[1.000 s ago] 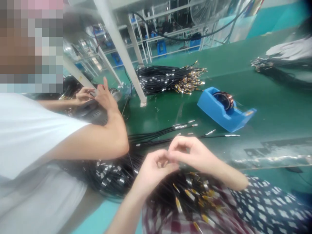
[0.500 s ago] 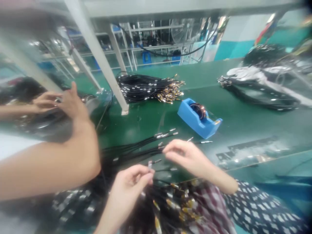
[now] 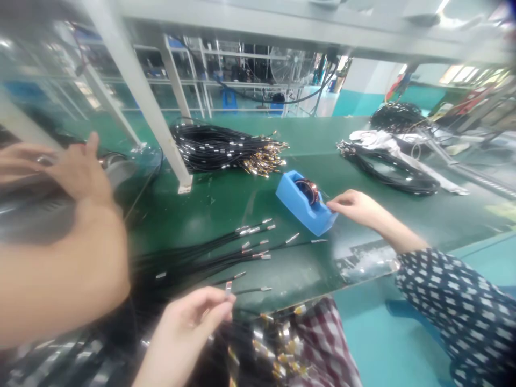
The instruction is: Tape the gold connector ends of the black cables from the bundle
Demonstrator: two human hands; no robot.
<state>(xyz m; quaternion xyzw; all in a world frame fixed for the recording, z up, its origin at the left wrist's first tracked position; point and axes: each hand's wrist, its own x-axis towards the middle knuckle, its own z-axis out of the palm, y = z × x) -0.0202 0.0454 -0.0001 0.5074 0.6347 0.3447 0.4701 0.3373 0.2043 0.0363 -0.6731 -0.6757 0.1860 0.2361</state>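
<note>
My left hand (image 3: 191, 322) is pinched shut on a thin black cable, whose small silvery end (image 3: 228, 288) sticks up past the fingertips. My right hand (image 3: 358, 208) reaches out to the blue tape dispenser (image 3: 300, 207), thumb and finger closed on the tape's end at its cutter. The dispenser carries a roll of amber-brown tape (image 3: 307, 192). Between my hands, black cables with metal tips (image 3: 264, 257) lie spread on the green table. More cables with yellow-and-silver ends (image 3: 278, 349) gather at my lap, under and beside my left hand.
A large bundle of black cables (image 3: 217, 148) lies behind a white metal post (image 3: 141, 102). Coiled cables (image 3: 397, 174) and white cloth (image 3: 377, 141) sit at the right. On the left, another person's arm (image 3: 68, 258) and hands (image 3: 78, 169) extend over the table (image 3: 209, 201).
My right hand has moved right and away from the cables to the tape dispenser and closed at its cutter. My left hand still holds the cable. The view has shifted slightly right.
</note>
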